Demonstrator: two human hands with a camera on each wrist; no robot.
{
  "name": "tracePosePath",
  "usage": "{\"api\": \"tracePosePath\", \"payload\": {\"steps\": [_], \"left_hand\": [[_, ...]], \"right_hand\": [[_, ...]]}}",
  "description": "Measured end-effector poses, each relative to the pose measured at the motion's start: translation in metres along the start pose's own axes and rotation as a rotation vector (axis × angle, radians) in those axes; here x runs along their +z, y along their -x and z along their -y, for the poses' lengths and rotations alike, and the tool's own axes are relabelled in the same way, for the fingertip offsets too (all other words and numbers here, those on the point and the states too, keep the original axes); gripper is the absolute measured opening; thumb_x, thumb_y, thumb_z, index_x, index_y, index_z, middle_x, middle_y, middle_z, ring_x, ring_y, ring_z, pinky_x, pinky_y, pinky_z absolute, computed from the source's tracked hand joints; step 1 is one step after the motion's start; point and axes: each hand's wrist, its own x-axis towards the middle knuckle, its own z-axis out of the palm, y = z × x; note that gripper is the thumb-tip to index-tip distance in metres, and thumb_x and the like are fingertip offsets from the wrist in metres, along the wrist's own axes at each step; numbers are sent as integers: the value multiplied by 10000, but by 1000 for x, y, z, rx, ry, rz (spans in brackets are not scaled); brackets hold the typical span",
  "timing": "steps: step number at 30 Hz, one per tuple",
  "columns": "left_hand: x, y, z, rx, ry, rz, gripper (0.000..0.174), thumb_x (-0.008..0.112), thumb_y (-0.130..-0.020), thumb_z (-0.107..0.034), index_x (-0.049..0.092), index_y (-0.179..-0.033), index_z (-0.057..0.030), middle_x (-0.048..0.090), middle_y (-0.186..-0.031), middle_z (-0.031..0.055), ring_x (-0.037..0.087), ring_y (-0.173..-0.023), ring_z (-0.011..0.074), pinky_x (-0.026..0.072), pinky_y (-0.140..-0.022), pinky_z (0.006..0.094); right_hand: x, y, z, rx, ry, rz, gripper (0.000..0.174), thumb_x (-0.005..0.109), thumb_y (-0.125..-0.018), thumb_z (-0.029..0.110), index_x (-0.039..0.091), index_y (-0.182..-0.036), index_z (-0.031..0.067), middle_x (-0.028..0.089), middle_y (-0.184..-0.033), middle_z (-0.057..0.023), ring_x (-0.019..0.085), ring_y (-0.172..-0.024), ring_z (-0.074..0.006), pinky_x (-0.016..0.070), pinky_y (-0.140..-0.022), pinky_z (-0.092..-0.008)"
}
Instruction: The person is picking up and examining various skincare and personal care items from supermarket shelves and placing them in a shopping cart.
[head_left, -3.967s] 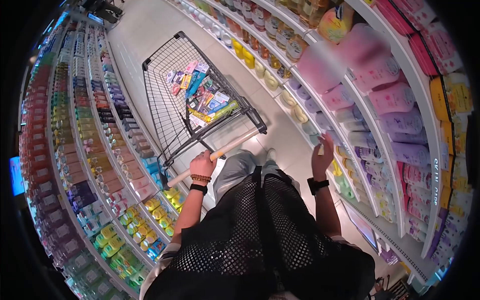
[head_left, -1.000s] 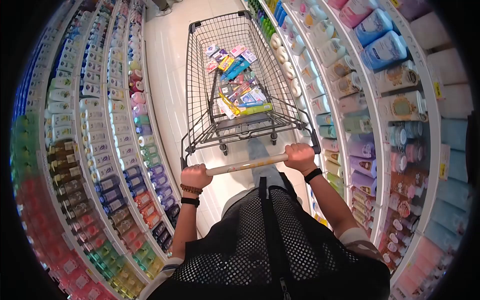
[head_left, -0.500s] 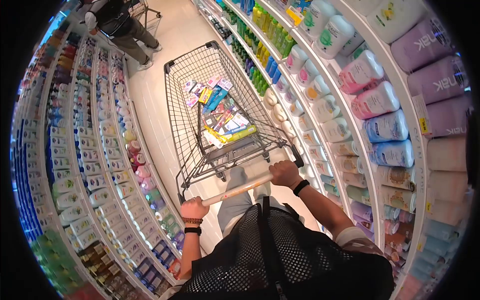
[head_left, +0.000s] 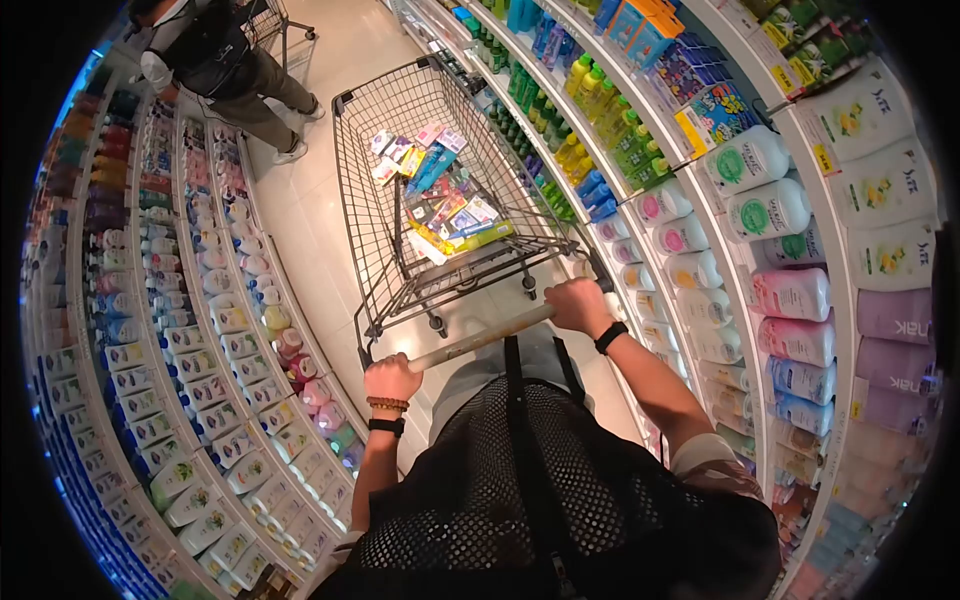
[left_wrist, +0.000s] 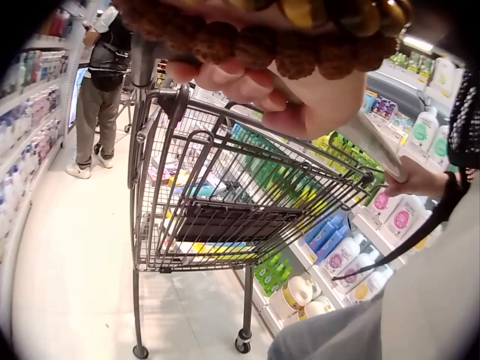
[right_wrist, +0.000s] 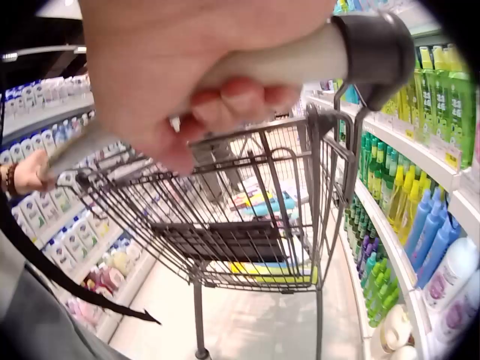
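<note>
Both hands grip the pale handlebar point(head_left: 480, 337) of a dark wire shopping cart point(head_left: 345, 185). My left hand point(head_left: 392, 377) holds its left end, a beaded bracelet and black band at the wrist. Toward the right end, my right hand point(head_left: 579, 306) has its fingers curled round the bar, as the right wrist view shows beside the black end cap point(right_wrist: 375, 56). Colourful packages lie in the basket, among them a blue pack point(head_left: 431, 168) and a long yellow-green pack point(head_left: 484, 236) near the handle side.
Shelves of bottles line both sides of the aisle, with white bottles point(head_left: 235, 345) on the left and pink bottles point(head_left: 792, 293) on the right, close to the cart. Ahead on the left stands a person point(head_left: 262, 113) beside another cart point(head_left: 285, 22). Pale floor point(head_left: 300, 205) runs between.
Four seconds ago my right hand was off the bar; it has since taken hold. The cart has advanced along the aisle, and the person ahead has come into view.
</note>
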Motion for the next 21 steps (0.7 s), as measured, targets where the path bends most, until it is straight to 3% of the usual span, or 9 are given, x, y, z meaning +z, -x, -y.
{"api": "tracePosePath", "payload": {"steps": [5, 7, 9, 10, 11, 18, 19, 20, 21], "left_hand": [[-15, -86, 40, 4, 40, 49, 259, 681, -732, -328, 640, -657, -83, 655, -638, 135, 651, -556, 318, 529, -542, 417], [-1, -143, 52, -9, 18, 8, 255, 689, -726, -319, 619, -642, -89, 646, -620, 119, 650, -549, 309, 525, -535, 405], [3, -216, 73, 59, -21, -5, 236, 687, -723, -288, 591, -601, -109, 632, -590, 90, 647, -532, 277, 530, -527, 395], [-4, -210, 74, 60, -57, -47, 251, 682, -738, -272, 561, -583, -117, 628, -585, 90, 639, -521, 275, 519, -511, 390], [1, -207, 77, 87, -31, -77, 274, 703, -738, -301, 552, -605, -116, 603, -568, 81, 615, -497, 276, 490, -480, 392], [20, -364, 161, 6, 63, 316, 347, 649, -826, -407, 525, -665, -125, 534, -570, 72, 595, -542, 270, 460, -499, 395], [37, -360, 177, -131, 90, 445, 321, 630, -818, -395, 522, -676, -128, 520, -577, 66, 596, -555, 266, 459, -505, 394], [49, -419, 195, -114, 89, 454, 321, 630, -818, -395, 522, -676, -128, 520, -577, 66, 596, -555, 266, 459, -505, 394], [68, -460, 214, -95, 81, 453, 320, 629, -817, -395, 522, -677, -128, 520, -577, 66, 595, -554, 266, 460, -505, 394]], "right_hand": [[-56, -118, -17, -23, -125, 503, 460, 736, -751, 532, 727, -809, 75, 695, -735, -124, 693, -749, -310, 533, -662, -448], [-59, -253, -59, -136, -304, 800, 519, 717, -804, 552, 766, -956, 59, 731, -890, -157, 689, -837, -343, 529, -757, -438], [-90, -358, -77, -192, -365, 609, 488, 683, -861, 530, 758, -929, 53, 725, -818, -128, 695, -768, -288, 539, -715, -410], [-111, -431, -66, 95, -747, 458, 457, 667, -876, 502, 749, -930, 55, 708, -771, -120, 678, -668, -232, 541, -641, -363], [-111, -436, -65, 85, -745, 466, 505, 659, -867, 520, 732, -921, 23, 686, -726, -107, 653, -612, -181, 529, -587, -324], [121, -816, -204, 1042, -900, 95, 628, 658, -828, 585, 749, -924, -28, 732, -963, -223, 712, -960, -347, 554, -846, -448], [233, -841, -211, 1221, -1053, -31, 645, 660, -833, 590, 748, -941, -39, 726, -995, -240, 707, -983, -359, 548, -867, -463], [221, -879, -232, 1257, -988, 91, 756, 660, -840, 599, 644, -1202, -64, 712, -1065, -247, 698, -1002, -380, 542, -885, -467], [230, -899, -223, 1309, -914, 108, 752, 644, -858, 607, 560, -1237, -37, 701, -1106, -224, 690, -1038, -364, 545, -882, -471]]}}
